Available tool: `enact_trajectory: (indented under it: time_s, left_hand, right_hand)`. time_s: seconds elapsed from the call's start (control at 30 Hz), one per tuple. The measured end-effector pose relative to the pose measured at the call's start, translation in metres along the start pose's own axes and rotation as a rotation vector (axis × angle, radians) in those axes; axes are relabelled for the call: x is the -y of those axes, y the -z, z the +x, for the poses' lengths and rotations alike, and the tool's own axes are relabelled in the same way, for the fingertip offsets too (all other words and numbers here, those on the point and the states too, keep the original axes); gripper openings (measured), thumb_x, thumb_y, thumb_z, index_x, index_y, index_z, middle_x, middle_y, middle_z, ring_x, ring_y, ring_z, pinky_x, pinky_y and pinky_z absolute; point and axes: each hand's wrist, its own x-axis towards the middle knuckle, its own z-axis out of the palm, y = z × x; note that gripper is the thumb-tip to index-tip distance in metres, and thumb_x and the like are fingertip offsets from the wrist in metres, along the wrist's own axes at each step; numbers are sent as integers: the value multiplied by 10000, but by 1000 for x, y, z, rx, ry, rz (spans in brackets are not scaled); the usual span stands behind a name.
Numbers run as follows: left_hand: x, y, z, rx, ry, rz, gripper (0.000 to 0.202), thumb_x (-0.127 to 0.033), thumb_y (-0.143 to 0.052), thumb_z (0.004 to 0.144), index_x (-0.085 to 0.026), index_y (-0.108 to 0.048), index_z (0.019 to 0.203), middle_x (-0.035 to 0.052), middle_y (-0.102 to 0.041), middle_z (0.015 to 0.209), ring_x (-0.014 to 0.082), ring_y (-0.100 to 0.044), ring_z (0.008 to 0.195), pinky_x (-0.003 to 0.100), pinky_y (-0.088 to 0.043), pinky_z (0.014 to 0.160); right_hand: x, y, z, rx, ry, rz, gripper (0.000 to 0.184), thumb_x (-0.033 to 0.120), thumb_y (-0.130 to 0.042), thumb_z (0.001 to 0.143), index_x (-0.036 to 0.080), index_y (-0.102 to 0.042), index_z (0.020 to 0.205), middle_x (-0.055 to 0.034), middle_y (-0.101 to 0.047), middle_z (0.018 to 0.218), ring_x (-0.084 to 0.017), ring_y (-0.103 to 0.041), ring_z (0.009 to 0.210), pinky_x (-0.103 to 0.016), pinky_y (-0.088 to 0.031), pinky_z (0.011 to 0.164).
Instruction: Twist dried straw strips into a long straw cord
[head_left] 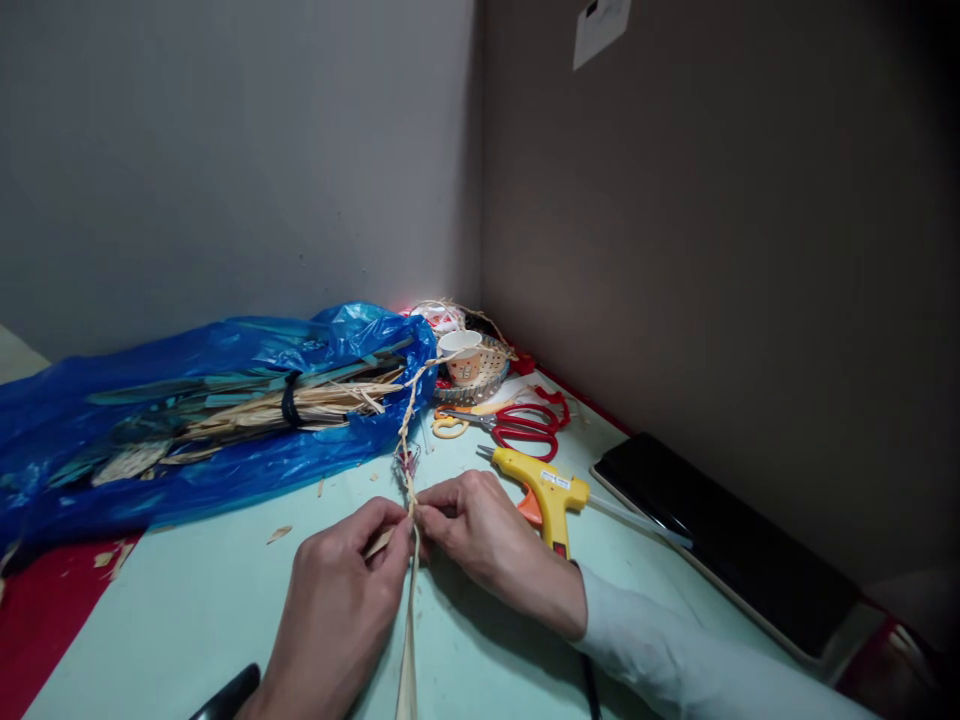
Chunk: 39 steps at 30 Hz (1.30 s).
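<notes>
A pale braid of dried plant strips runs from the paper cup down toward me over the table. My left hand pinches a strip of it between thumb and forefinger, with a flat piece showing inside the curled fingers. On the other side, my right hand has its fingertips closed on the same braid, touching close to the left fingertips. One long loose strip hangs below the hands toward the near edge. The tips of the right fingers are partly hidden behind the braid.
A yellow glue gun and red-handled scissors lie right of the braid. A blue plastic bag with bundled dried strips spreads leftward. A paper cup stands in a woven basket. A black flat device lies along the right wall.
</notes>
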Motion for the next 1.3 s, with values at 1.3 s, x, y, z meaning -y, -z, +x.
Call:
enact_trajectory:
  time_s: [1.3]
  left_hand:
    - [15, -13, 13, 311, 436, -1028, 339, -246, -703, 692, -184, -480, 938, -70, -509, 573, 28, -278, 434, 180, -177, 431]
  right_hand:
    - [6, 10, -2, 158, -6, 68, 262, 188, -410, 872, 163, -609, 704, 14, -560, 630, -112, -502, 624, -206, -364, 622]
